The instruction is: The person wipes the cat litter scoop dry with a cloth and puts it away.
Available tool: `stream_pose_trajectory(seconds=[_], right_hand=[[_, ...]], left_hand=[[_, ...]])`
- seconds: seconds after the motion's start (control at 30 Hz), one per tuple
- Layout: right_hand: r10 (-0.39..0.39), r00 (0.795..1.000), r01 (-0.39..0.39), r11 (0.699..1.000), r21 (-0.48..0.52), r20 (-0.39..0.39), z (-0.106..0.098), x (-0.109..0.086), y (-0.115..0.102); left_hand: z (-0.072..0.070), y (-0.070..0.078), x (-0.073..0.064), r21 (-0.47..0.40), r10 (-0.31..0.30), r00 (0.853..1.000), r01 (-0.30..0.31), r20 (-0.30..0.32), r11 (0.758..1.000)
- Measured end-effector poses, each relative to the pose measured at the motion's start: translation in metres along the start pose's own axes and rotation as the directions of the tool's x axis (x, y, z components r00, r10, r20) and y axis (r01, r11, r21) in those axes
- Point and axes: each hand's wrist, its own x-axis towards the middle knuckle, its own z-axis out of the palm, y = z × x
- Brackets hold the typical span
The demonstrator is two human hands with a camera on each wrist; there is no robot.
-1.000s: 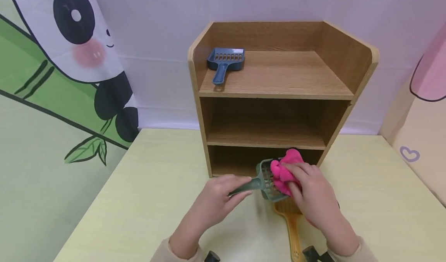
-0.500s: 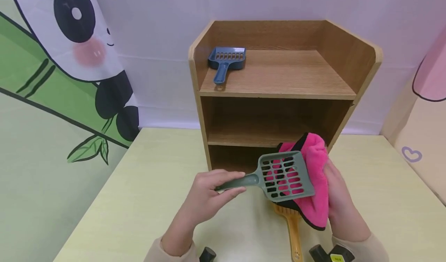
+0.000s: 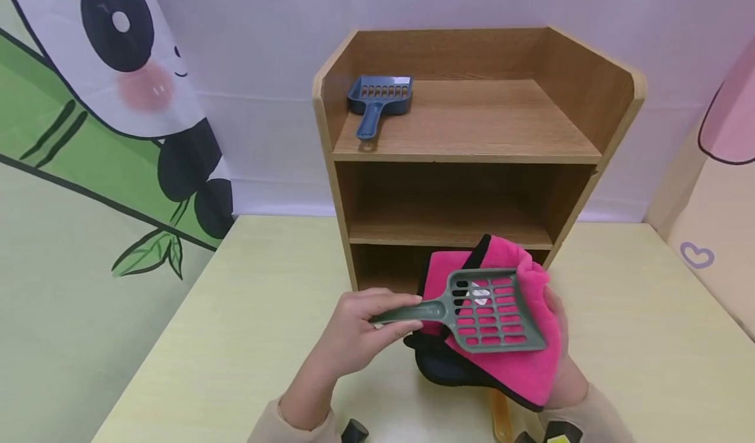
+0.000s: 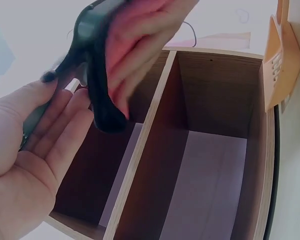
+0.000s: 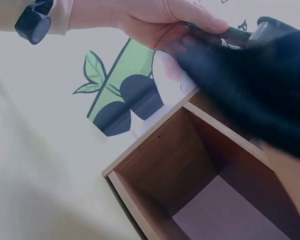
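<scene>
On a pale yellow counter (image 3: 236, 338), a light-brown wooden shelf (image 3: 451, 158) is stood upright near the back, with two open compartments set beneath its raised-sided top board (image 3: 483, 118). On that top board a blue scoop (image 3: 376, 105) is laid close to the left end, its slotted head placed toward the back and its handle pointed toward the front. In front of the shelf an orange scoop (image 3: 501, 417) is laid on the counter, its handle pointed away from the shelf and its head hidden in the head view.
</scene>
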Motion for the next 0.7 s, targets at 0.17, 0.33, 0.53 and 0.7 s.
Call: stream_pose_trajectory(seconds=[0.17,0.33,0.53,0.7], right_hand=[[-0.006,0.982,-0.033,0.977,-0.209,-0.187,0.01,0.001,0.002],[0.016,0.946,-0.128,0.937,-0.326,-0.325,0.019,0.003,-0.002],[-0.123,0.802,-0.299,0.764,-0.572,-0.584,0.022,0.007,-0.017],[-0.116,0.808,-0.31,0.749,-0.585,-0.577,0.023,0.003,-0.022]], left_hand=[[-0.002,-0.001,0.0,-0.002,0.03,1.0,-0.03,0.001,1.0],[-0.004,-0.001,0.0,0.008,0.06,0.998,-0.06,-0.006,0.998],[-0.005,-0.003,0.001,0.037,0.03,1.0,-0.03,-0.009,0.999],[-0.003,-0.002,0.001,0.019,0.012,1.0,-0.011,-0.018,1.0]])
